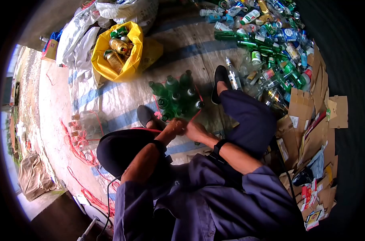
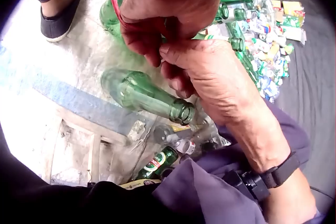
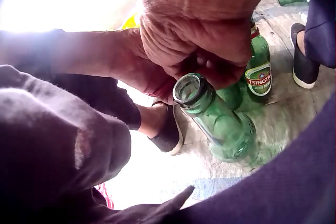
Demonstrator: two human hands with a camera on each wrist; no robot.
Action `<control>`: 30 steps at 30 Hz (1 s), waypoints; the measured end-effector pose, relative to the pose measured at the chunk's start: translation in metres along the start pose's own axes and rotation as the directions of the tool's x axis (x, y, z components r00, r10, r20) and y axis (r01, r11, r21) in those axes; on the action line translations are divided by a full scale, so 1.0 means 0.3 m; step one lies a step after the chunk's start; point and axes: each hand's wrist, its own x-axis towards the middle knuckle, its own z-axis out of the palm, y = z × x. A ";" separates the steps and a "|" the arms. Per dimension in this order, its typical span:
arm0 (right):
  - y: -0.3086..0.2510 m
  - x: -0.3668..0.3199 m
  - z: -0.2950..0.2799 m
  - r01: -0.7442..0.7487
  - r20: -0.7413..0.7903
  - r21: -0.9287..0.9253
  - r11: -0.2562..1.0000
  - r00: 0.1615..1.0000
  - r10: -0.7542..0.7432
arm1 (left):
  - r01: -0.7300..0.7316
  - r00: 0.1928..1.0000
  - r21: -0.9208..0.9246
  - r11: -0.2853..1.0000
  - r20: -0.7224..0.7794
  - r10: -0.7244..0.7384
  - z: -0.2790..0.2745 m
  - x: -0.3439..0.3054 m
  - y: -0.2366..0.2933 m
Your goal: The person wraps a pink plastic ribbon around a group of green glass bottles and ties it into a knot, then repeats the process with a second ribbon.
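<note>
Several green glass bottles stand upright in a tight cluster on the ground sheet, with red string running round them. At the near side of the cluster, my left hand and right hand meet, fingertips together. Both pinch the string, which enters the left hand's curled fingers in the left wrist view; its ends are hidden between the fingers. Just under the hands, one green bottle shows its open mouth in the right wrist view. Behind it stands a bottle with a Tsingtao label.
A yellow bag of cans stands at the far left beside white sacks. Tied clear bottles and loose red string lie left. Loose bottles and cans pile up far right, above flattened cardboard. My feet flank the cluster.
</note>
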 end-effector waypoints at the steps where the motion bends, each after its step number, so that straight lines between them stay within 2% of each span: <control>1: -0.003 -0.002 -0.003 -0.001 0.001 0.001 1.000 1.000 0.001 | -0.035 0.999 0.067 0.997 0.023 0.034 0.007 -0.002 -0.012; 2: -0.005 -0.006 -0.006 0.015 0.002 -0.005 1.000 1.000 -0.015 | -0.035 0.999 0.066 0.997 0.024 0.034 0.022 -0.002 -0.019; 4: -0.017 -0.019 -0.028 0.027 0.004 -0.012 1.000 1.000 -0.027 | 0.093 0.991 0.143 0.985 0.081 -0.105 0.064 -0.003 -0.040; 5: -0.020 -0.029 -0.041 0.058 -0.002 -0.115 0.992 0.998 -0.059 | 0.093 0.991 0.140 0.986 0.082 -0.105 0.082 -0.008 -0.053; 6: -0.033 -0.044 -0.062 0.090 -0.003 -0.218 0.972 0.996 -0.093 | 0.160 0.987 -0.132 0.978 0.032 -0.157 0.074 -0.006 -0.039; 7: -0.072 -0.071 -0.105 0.090 0.000 -0.218 0.972 0.996 -0.092 | 0.202 0.975 -0.397 0.895 -0.001 -0.221 0.056 -0.002 -0.012; 8: -0.113 -0.101 -0.149 0.108 0.063 -0.319 0.942 0.994 -0.092 | 0.203 0.975 -0.399 0.894 -0.001 -0.222 0.038 0.001 0.015; 9: -0.139 -0.120 -0.181 0.130 0.125 -0.414 0.901 0.989 -0.086 | 0.404 0.880 -0.658 0.635 0.092 -0.465 -0.005 0.014 0.069; 10: -0.141 -0.132 -0.187 0.128 0.125 -0.415 0.901 0.989 -0.084 | 0.513 0.733 -0.816 0.265 0.256 -0.630 -0.021 0.021 0.091; 12: -0.140 -0.162 -0.185 0.257 0.179 -0.462 0.849 0.964 -0.194 | 0.503 0.729 -0.830 0.240 0.257 -0.635 -0.022 0.019 0.090; 13: -0.131 -0.165 -0.178 0.255 0.178 -0.464 0.848 0.965 -0.193 | 0.491 0.724 -0.844 0.216 0.257 -0.640 -0.019 0.020 0.085; 15: -0.099 -0.159 -0.153 0.328 0.354 -0.515 0.792 0.923 -0.153 | 0.510 0.710 -0.834 0.210 0.270 -0.651 -0.009 0.028 0.079; 18: -0.075 -0.143 -0.124 0.311 0.410 -0.553 0.773 0.909 -0.073 | 0.543 0.684 -0.812 0.213 0.280 -0.673 -0.007 0.024 0.082; 19: -0.075 -0.149 -0.121 0.313 0.410 -0.555 0.771 0.909 -0.074 | 0.555 0.676 -0.801 0.223 0.278 -0.683 -0.014 0.024 0.090; 21: -0.081 -0.168 -0.131 0.309 0.271 -0.522 0.795 0.944 -0.189 | 0.588 0.667 -0.767 0.257 0.280 -0.691 -0.012 0.029 0.091; 23: -0.089 -0.168 -0.171 0.317 0.288 -0.544 0.777 0.940 -0.181 | 0.618 0.658 -0.731 0.289 0.279 -0.700 -0.007 0.027 0.083; 25: -0.143 -0.168 -0.242 0.324 0.305 -0.567 0.757 0.937 -0.173 | 0.638 0.707 -0.633 0.439 0.256 -0.659 -0.009 0.021 0.074; 27: -0.209 -0.171 -0.325 0.201 0.399 -0.492 0.847 0.917 0.015 | 0.630 0.716 -0.634 0.449 0.251 -0.651 -0.005 0.014 0.066; 30: -0.227 -0.169 -0.389 0.169 0.341 -0.519 0.838 0.940 0.022 | 0.632 0.705 -0.644 0.431 0.246 -0.665 0.005 0.015 0.059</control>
